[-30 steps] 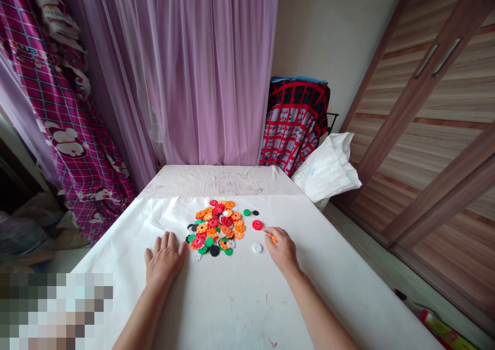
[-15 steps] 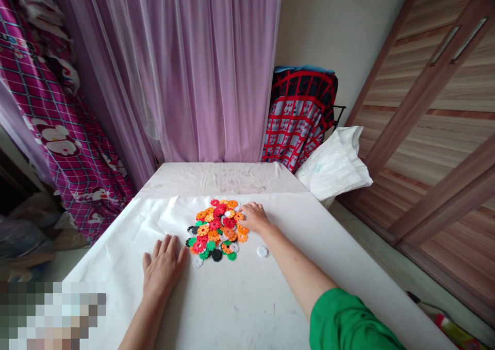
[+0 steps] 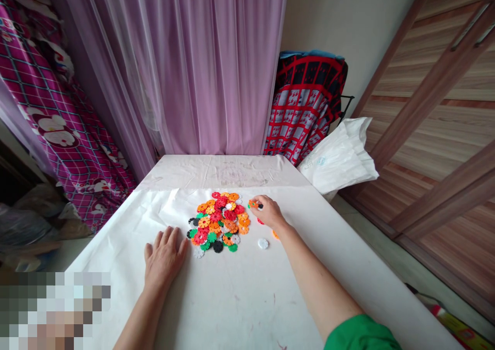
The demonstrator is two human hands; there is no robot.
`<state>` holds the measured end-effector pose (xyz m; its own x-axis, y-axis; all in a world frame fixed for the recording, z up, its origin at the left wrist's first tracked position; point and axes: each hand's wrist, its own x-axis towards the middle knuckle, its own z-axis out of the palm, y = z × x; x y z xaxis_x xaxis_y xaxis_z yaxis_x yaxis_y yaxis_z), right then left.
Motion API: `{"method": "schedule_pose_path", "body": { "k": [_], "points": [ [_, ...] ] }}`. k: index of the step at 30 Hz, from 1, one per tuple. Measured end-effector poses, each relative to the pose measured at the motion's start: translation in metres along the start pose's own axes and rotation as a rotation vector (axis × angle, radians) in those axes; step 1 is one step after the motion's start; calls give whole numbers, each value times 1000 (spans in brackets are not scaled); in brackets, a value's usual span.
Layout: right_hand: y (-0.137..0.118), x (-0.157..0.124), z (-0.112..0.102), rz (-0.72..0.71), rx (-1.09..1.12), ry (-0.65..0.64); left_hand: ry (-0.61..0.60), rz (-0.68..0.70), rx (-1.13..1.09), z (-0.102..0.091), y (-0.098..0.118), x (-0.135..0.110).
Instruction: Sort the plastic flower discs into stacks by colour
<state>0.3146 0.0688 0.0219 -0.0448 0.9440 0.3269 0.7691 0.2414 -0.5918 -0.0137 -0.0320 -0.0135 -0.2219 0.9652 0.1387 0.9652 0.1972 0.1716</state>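
A pile of flower-shaped plastic discs [image 3: 216, 221] in red, orange, green, black and white lies on the white-covered table [image 3: 224, 309]. My left hand [image 3: 164, 254] rests flat left of the pile, fingers spread, holding nothing. To the right of the pile is my right hand [image 3: 268, 213], its fingers closed on a few discs; an orange disc [image 3: 253, 204] shows at the fingertips, with bits of green and black beside it. A red disc [image 3: 260, 221] and an orange disc [image 3: 275, 234] peek out by the palm and wrist, partly hidden. One white disc [image 3: 263, 243] lies apart.
A white bag [image 3: 340, 156] stands at the table's right far edge. Behind it is a chair draped in red checked cloth [image 3: 305, 97]. Purple curtains [image 3: 216, 66] hang beyond the table, and a wooden wardrobe [image 3: 436, 149] stands on the right.
My right hand has moved right, away from the pile's edge, with discs in its fingers. Red and orange discs now show by its palm and wrist. My left hand stays flat.
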Motion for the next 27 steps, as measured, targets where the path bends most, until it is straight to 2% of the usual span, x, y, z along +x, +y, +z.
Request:
{"method": "schedule_pose_path", "body": {
  "k": [4, 7, 10, 14, 20, 27],
  "points": [
    [42, -48, -26, 140, 138, 201, -9, 7, 7, -3, 1, -1],
    [64, -84, -31, 159, 156, 221, -37, 8, 3, -7, 1, -1],
    [68, -102, -26, 129, 165, 222, -53, 3, -3, -9, 0, 0],
    [63, -102, -18, 89, 116, 239, -48, 4, 2, -8, -1, 0],
    [60, -100, -18, 59, 33, 204, 6, 33, 20, -8, 0, -1],
    [60, -102, -16, 44, -21, 193, -8, 32, 18, -11, 1, -2]
  ]
}}
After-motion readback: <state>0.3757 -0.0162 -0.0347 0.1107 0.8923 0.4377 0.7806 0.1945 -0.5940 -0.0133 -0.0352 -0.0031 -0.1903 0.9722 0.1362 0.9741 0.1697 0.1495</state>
